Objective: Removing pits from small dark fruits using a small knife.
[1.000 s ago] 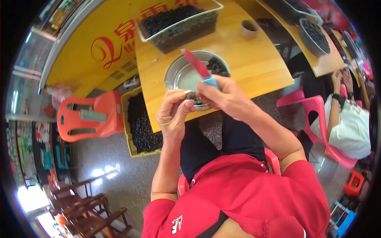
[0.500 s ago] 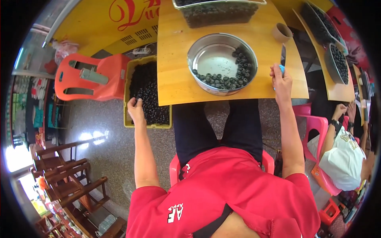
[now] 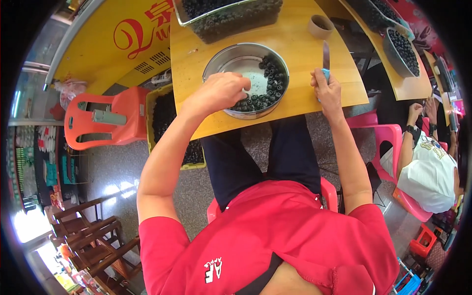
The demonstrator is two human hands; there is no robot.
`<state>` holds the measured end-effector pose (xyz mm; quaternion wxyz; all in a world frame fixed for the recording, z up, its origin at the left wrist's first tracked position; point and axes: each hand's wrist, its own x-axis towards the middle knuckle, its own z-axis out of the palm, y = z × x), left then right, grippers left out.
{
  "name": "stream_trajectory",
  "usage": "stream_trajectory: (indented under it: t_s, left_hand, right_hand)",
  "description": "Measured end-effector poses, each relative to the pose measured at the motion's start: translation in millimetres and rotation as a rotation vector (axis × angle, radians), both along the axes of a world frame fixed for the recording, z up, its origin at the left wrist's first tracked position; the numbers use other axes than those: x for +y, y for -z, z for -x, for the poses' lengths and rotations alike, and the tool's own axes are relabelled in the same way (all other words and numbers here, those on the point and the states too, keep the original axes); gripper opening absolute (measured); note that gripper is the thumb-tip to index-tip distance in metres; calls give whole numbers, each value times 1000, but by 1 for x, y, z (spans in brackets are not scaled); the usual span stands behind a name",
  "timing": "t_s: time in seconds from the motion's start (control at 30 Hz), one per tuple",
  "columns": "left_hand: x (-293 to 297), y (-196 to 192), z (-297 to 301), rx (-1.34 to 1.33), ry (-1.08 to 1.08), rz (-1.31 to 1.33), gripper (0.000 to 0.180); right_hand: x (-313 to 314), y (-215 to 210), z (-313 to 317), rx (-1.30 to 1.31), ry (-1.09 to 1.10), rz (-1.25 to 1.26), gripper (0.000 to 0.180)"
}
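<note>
My left hand [image 3: 221, 92] is over the left side of a round metal bowl [image 3: 230, 114], its fingers curled together. Whatever those fingers may hold is hidden. Small dark round pieces [image 3: 273, 82] with pale centres line the bowl's right and near sides, while bare metal shows in the middle. In my right hand [image 3: 326, 90] is a knife [image 3: 326, 60] with a light-blue handle, blade pointing up and away from me, near the table's right edge. Below the table's left edge stands a yellow crate [image 3: 150, 132] of dark pieces, partly hidden by my left forearm.
On the wooden table [image 3: 196, 64] are a clear tub [image 3: 231, 24] of dark pieces and a brown cardboard ring [image 3: 320, 27]. A red plastic chair [image 3: 132, 118] stands at the left. A person [image 3: 425, 167] sits at the right beside another table [image 3: 410, 89] with a filled bowl [image 3: 402, 51].
My left hand has gone from the yellow crate up and right to the metal bowl. The right hand still grips the knife. The whole view has shifted somewhat.
</note>
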<state>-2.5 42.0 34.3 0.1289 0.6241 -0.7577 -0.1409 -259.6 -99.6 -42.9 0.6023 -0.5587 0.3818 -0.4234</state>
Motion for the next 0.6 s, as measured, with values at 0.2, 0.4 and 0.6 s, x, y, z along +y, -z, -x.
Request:
stream_trajectory:
  t_s: [0.2, 0.4, 0.6]
  left_hand:
    - [-19, 9, 7, -183, -20, -113, 11]
    - [-25, 20, 8, 32, 4, 23, 18]
    - [-8, 2, 9, 1091, -222, -69, 19]
  right_hand:
    - [-3, 3, 4, -6, -40, 21, 23]
    - [-4, 0, 5, -6, -35, 62, 23]
    - [16, -33, 0, 77, -3, 162, 22]
